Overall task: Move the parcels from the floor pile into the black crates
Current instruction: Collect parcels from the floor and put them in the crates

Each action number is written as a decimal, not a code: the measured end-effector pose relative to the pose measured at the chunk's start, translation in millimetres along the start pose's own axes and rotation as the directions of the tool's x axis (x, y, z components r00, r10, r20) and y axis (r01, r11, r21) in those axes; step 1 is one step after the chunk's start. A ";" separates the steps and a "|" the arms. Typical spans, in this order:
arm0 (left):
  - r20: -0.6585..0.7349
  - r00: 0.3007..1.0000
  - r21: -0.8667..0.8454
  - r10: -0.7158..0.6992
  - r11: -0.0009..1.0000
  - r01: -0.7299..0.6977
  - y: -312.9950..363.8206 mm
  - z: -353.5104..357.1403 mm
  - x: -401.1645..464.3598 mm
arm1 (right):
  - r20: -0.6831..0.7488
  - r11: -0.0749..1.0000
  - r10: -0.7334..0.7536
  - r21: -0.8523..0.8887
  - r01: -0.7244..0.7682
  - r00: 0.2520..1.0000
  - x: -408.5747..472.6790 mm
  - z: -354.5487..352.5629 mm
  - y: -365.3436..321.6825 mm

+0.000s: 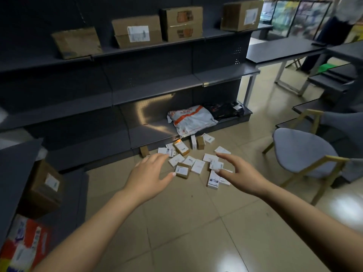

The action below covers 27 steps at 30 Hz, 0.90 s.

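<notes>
Both hands reach out over the floor (188, 222) with fingers spread and holding nothing: the left hand (150, 176) hovers at the left edge of the pile of small parcels (193, 163), the right hand (238, 171) above its right side. The white and brown parcels lie scattered on the tiles just in front of the bottom shelf (153, 132), where a white mailer bag (191, 119) and a black bag (225, 109) rest. A grey chair (300, 152) stands to the right, and cardboard boxes (137, 31) sit on the upper shelf.
</notes>
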<state>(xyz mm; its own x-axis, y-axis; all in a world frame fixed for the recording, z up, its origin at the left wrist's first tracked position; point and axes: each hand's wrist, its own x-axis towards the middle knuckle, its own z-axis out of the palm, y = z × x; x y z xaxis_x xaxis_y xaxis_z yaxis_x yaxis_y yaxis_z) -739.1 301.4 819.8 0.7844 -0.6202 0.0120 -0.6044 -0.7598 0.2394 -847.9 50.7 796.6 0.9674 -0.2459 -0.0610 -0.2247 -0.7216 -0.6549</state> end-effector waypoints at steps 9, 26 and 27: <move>0.044 0.996 0.009 0.076 0.997 -0.077 -17.7 18.9 188.3 | -0.010 0.994 0.110 0.012 -0.110 0.994 158.4 -25.5 56.0; 0.264 0.964 0.022 0.042 0.999 -0.050 -98.1 65.0 470.2 | 0.083 0.941 0.334 0.030 -0.337 0.939 425.1 -40.9 151.1; 0.282 0.958 0.017 0.055 0.998 -0.062 -107.5 69.5 486.9 | 0.075 0.930 0.362 0.036 -0.366 0.929 438.6 -37.9 155.0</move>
<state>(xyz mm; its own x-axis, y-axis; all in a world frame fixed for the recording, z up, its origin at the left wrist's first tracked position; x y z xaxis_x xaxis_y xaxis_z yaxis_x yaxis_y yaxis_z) -301.8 67.6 732.4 0.6790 -0.6907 -0.2490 -0.6542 -0.7231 0.2219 -462.8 -193.5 696.8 0.8261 -0.4415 -0.3503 -0.5585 -0.5580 -0.6138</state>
